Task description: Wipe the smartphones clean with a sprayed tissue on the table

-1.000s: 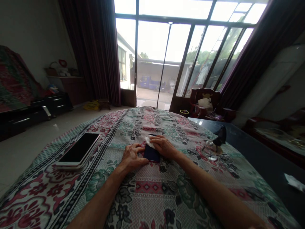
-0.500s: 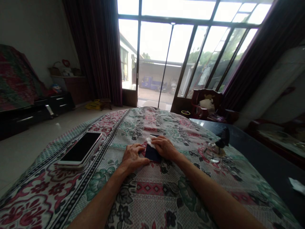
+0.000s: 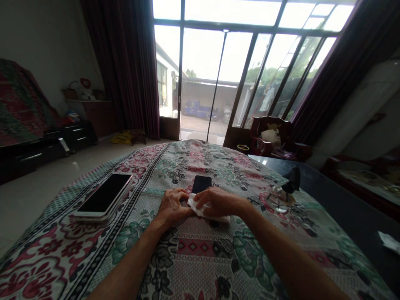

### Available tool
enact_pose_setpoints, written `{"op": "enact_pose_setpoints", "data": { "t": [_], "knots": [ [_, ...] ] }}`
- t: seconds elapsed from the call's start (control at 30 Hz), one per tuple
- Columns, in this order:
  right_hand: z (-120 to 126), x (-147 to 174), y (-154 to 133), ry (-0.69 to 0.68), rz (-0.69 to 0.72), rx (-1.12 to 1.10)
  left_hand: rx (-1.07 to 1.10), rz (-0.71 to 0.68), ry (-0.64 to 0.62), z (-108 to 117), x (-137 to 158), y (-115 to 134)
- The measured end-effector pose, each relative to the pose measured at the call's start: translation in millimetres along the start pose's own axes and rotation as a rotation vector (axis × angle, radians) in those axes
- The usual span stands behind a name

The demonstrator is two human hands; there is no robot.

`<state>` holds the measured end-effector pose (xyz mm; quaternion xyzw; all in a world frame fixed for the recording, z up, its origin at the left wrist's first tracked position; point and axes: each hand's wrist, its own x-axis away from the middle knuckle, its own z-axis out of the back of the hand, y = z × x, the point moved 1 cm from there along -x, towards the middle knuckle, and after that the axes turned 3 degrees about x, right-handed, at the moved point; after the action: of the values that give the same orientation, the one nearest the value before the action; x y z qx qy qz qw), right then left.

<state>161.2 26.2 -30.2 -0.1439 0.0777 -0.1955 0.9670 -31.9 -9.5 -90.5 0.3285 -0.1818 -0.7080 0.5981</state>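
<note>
A small dark smartphone [image 3: 202, 183] lies flat on the patterned tablecloth, its lower half covered by my hands. My left hand [image 3: 173, 206] rests at its left side, fingers curled and thumb by the lower end, holding it in place. In the closed fingers of my right hand [image 3: 223, 203] is a crumpled white tissue [image 3: 200, 209], pressed over the phone's lower part. To the left, a larger white-framed phone [image 3: 106, 193] with a black screen lies on top of another slab-like device. A clear spray bottle with a black head [image 3: 281, 198] stands at the right.
A floral tablecloth [image 3: 200, 248] covers the table. Beside it on the right is a dark glossy surface [image 3: 337, 200] with a white paper piece [image 3: 389, 241] on it. A wooden chair [image 3: 270, 135] stands beyond, near the glass doors [image 3: 215, 83].
My right hand has drawn the tissue from the phone's far end down towards its near end, uncovering the upper part. My left hand stays almost in place.
</note>
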Motion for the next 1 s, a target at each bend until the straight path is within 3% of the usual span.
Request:
{"op": "enact_pose_setpoints", "data": {
  "t": [0.33,0.67,0.8,1.0],
  "knots": [
    [-9.2,-8.3,19.3,0.168,-0.104,0.165,-0.004,0.003,0.010,1.8,1.4,3.8],
    [-28.3,-16.7,71.3,0.365,-0.357,0.260,-0.034,0.011,0.032,0.9,1.7,5.7],
    [-32.1,-16.9,78.8,0.462,-0.353,0.201,-0.021,-0.020,0.038,1.4,1.5,1.7],
    [-32.1,-11.3,68.3,0.474,-0.258,0.185,-0.015,-0.078,0.029,7.6,1.2,-1.4]
  ]
}}
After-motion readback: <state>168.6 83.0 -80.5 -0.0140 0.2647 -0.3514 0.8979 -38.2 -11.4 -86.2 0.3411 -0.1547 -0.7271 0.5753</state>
